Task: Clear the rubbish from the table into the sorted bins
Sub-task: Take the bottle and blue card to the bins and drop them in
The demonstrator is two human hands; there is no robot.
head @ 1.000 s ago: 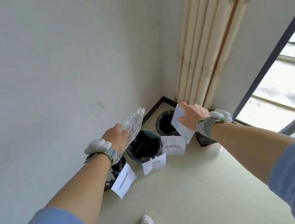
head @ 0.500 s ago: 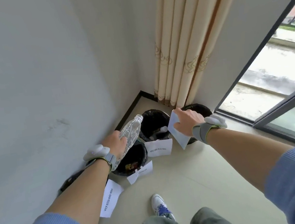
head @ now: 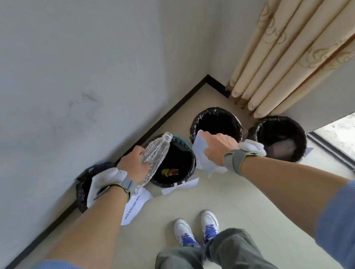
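Bottle: a clear, crumpled plastic bottle [head: 155,156] in the middle of the frame, tilted, with its neck pointing to the upper right, above the left rim of the second bin [head: 185,143].
Left hand: the left hand [head: 134,164] has its fingers curled round the lower half of the bottle and holds it in the air.
Paper: a white paper [head: 200,148], soft and creased, just right of the bottle; its top corner lies over the rim of the third bin [head: 214,109] and its lower part hangs in front of the gap between the two bins.
Right hand: the right hand [head: 219,147] grips the paper with fingers bent down over it; the fingertips are hidden.
Bins: four round bins with black liners stand in a row on the floor along the wall. The first bin [head: 81,188] is mostly hidden behind the left wrist. The second one holds yellow and red scraps [head: 169,172]. The fourth bin [head: 277,118] is at the right, near the window.
Labels: white paper labels [head: 134,205] lie on the floor in front of the bins; the print is too blurred to read.
Around: a beige curtain [head: 284,39] in the upper right, white shoes [head: 182,229] at the bottom centre.
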